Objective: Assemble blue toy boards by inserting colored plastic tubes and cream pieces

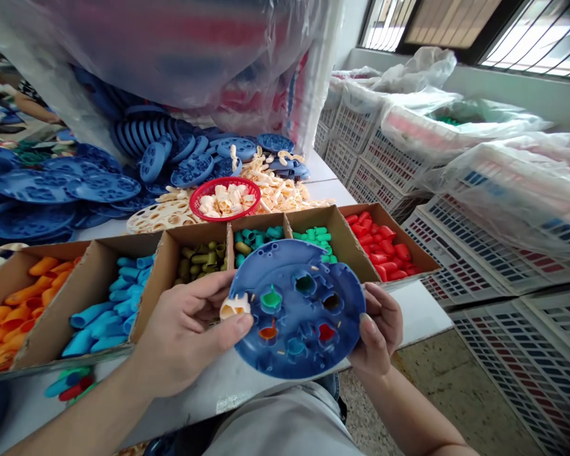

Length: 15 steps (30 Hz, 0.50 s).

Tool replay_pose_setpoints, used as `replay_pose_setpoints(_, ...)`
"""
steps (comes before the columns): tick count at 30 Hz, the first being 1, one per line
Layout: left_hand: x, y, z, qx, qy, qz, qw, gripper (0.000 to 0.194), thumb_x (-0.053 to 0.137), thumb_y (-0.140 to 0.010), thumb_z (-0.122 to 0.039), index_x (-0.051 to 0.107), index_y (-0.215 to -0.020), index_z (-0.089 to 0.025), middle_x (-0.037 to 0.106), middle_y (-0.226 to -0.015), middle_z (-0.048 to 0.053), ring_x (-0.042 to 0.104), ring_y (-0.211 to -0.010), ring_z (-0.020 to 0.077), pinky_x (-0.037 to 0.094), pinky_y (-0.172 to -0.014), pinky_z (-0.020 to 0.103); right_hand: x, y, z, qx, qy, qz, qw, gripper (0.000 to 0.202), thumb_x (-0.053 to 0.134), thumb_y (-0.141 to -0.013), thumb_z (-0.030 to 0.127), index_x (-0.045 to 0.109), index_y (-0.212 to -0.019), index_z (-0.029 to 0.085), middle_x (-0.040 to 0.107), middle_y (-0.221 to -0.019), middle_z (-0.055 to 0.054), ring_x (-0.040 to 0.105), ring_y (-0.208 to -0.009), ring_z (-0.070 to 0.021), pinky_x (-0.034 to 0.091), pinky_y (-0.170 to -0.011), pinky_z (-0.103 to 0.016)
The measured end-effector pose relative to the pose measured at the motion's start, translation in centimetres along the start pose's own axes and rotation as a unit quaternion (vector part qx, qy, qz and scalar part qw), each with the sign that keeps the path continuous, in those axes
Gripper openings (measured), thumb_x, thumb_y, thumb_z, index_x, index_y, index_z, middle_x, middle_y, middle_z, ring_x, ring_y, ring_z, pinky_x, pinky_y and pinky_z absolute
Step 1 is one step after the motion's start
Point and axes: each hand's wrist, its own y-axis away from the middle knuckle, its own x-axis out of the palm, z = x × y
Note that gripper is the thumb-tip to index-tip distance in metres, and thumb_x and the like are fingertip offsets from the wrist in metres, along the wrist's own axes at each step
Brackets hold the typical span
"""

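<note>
My right hand point(377, 326) grips the right rim of a round blue plastic disc point(285, 351), thumb in front and fingers curled at the edge. Green, teal, brown, orange, light blue and red pieces show in its holes, and its upper right edge has a notch. At the disc's left edge, my left hand point(190, 329) pinches a small hollow cream plastic piece point(235, 307) between thumb and fingers. Whether the left fingers also support the disc is hard to tell. Behind the disc stands a divided cardboard box point(145, 285) of coloured plastic pieces.
A red basket point(194, 206) of cream pieces stands behind the box, beside loose cream parts point(278, 190). Blue discs point(104, 188) are heaped at the left. Plastic-covered white crates point(456, 240) line the right side. Another person's arm point(35, 107) shows far left.
</note>
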Motion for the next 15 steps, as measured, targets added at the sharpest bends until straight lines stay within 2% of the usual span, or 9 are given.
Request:
replay_pose_setpoints(3, 0.3, 0.3, -0.1, 0.003, -0.072, 0.043, 0.996, 0.053, 0.075, -0.094, -0.030, 0.064, -0.145, -0.025, 0.078, -0.123, 0.008, 0.076, -0.102, 0.0233, 0.064, -0.089, 0.030, -0.6, 0.8, -0.4, 0.027, 0.012, -0.017, 0.999, 0.032, 0.074, -0.093, 0.032, 0.075, -0.125, 0.031, 0.080, -0.103, 0.001, 0.074, -0.078, -0.0156, 0.058, -0.068, -0.024)
replay_pose_setpoints(7, -1.4, 0.0, -0.7, -0.057, -0.112, 0.114, 0.985, 0.048, 0.074, -0.094, -0.046, 0.069, -0.135, -0.020, 0.079, -0.117, 0.011, 0.075, -0.097, 0.0246, 0.063, -0.085, 0.032, -1.3, 1.2, -0.3, 0.068, 0.025, -0.002, 0.997, 0.032, 0.077, -0.088, 0.023, 0.079, -0.119, 0.030, 0.082, -0.103, 0.000, 0.077, -0.082, -0.0184, 0.060, -0.068, -0.023)
replay_pose_setpoints(9, -2.8, -0.4, -1.3, -0.068, -0.135, 0.096, 0.984, 0.052, 0.073, -0.091, -0.056, 0.072, -0.127, -0.019, 0.079, -0.111, 0.012, 0.075, -0.093, 0.0257, 0.063, -0.080, 0.033, -1.3, 1.3, -0.1, 0.087, 0.029, 0.004, 0.996, 0.030, 0.076, -0.088, 0.022, 0.080, -0.117, 0.030, 0.082, -0.097, -0.001, 0.076, -0.073, -0.0179, 0.059, -0.060, -0.023)
replay_pose_setpoints(11, -4.2, -1.2, -2.0, -0.067, -0.191, 0.051, 0.978, 0.052, 0.073, -0.089, -0.060, 0.073, -0.121, -0.019, 0.080, -0.106, 0.011, 0.076, -0.092, 0.0260, 0.063, -0.078, 0.033, -1.2, 1.3, 0.0, 0.098, 0.031, 0.003, 0.995, 0.030, 0.075, -0.089, 0.021, 0.080, -0.117, 0.031, 0.082, -0.093, 0.000, 0.075, -0.065, -0.0168, 0.057, -0.054, -0.022)
replay_pose_setpoints(13, -5.6, -2.7, -2.9, -0.058, -0.277, 0.007, 0.959, 0.049, 0.073, -0.086, -0.060, 0.074, -0.115, -0.020, 0.080, -0.100, 0.009, 0.075, -0.089, 0.0252, 0.062, -0.075, 0.032, -1.1, 1.4, 0.1, 0.096, 0.034, -0.002, 0.995, 0.031, 0.073, -0.090, 0.020, 0.079, -0.118, 0.032, 0.082, -0.093, 0.000, 0.074, -0.063, -0.0161, 0.057, -0.052, -0.021)
replay_pose_setpoints(15, -7.0, -4.9, -3.8, -0.042, -0.371, -0.026, 0.927, 0.049, 0.072, -0.083, -0.060, 0.075, -0.109, -0.019, 0.080, -0.093, 0.007, 0.075, -0.085, 0.0249, 0.061, -0.074, 0.032, -1.1, 1.6, 0.0, 0.090, 0.035, -0.001, 0.995, 0.033, 0.072, -0.091, 0.020, 0.079, -0.120, 0.033, 0.082, -0.091, 0.001, 0.072, -0.058, -0.0143, 0.056, -0.050, -0.020)
